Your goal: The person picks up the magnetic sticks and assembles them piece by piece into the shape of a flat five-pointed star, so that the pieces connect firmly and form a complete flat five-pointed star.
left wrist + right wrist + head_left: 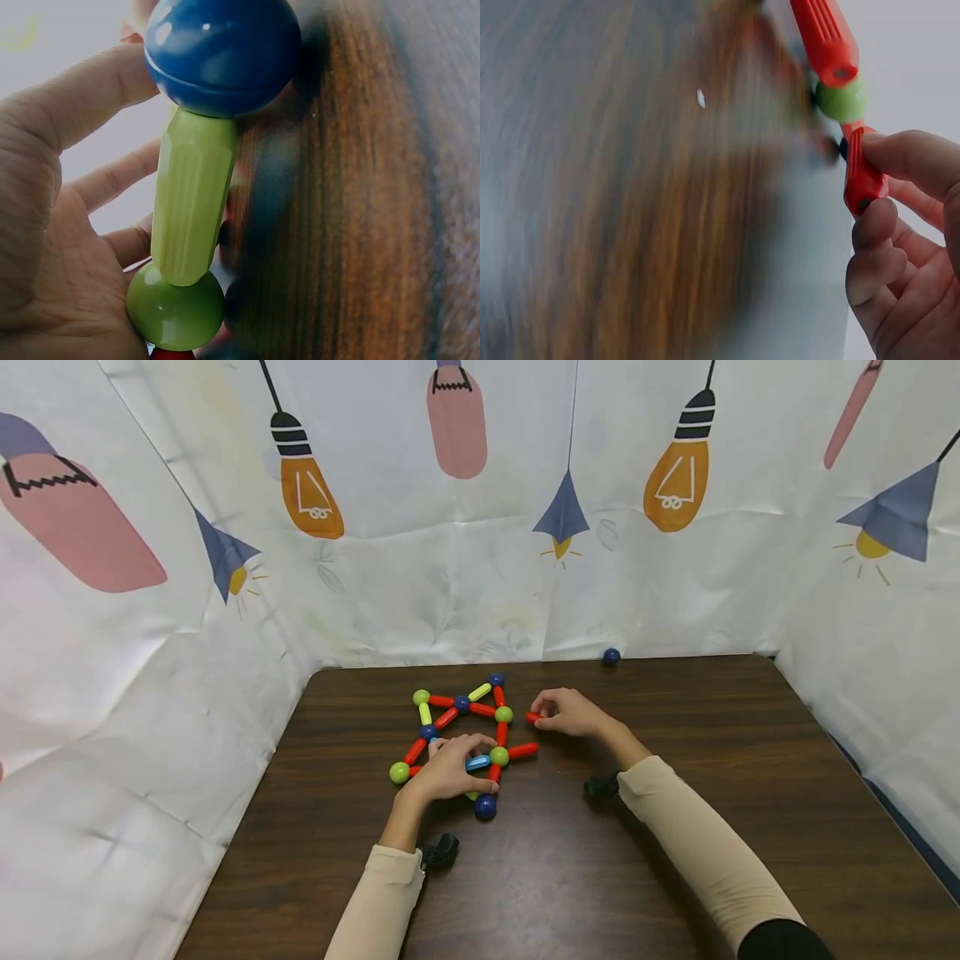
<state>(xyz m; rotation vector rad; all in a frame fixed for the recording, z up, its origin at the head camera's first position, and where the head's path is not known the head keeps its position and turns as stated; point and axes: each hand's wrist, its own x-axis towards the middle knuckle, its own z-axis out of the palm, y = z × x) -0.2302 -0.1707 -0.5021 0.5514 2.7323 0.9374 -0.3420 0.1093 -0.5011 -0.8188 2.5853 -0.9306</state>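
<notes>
On the table lies a flat construction of magnetic rods and balls, in red, yellow-green and blue. My left hand (450, 770) reaches over its near part and holds it, thumb by a dark blue ball (485, 807) and fingertips near a green ball (498, 757). In the left wrist view a yellow-green rod (193, 199) joins a blue ball (223, 52) to a green one (176, 306). My right hand (572, 713) pinches a loose red magnetic rod (864, 174) between thumb and fingers, right of the construction. Another red rod (523, 750) juts rightward from the green ball.
A single dark blue ball (611, 657) sits at the far edge of the brown wooden table (675, 827). Behind it hangs a white curtain (465, 585) printed with lamps and bulbs, which also runs along both sides.
</notes>
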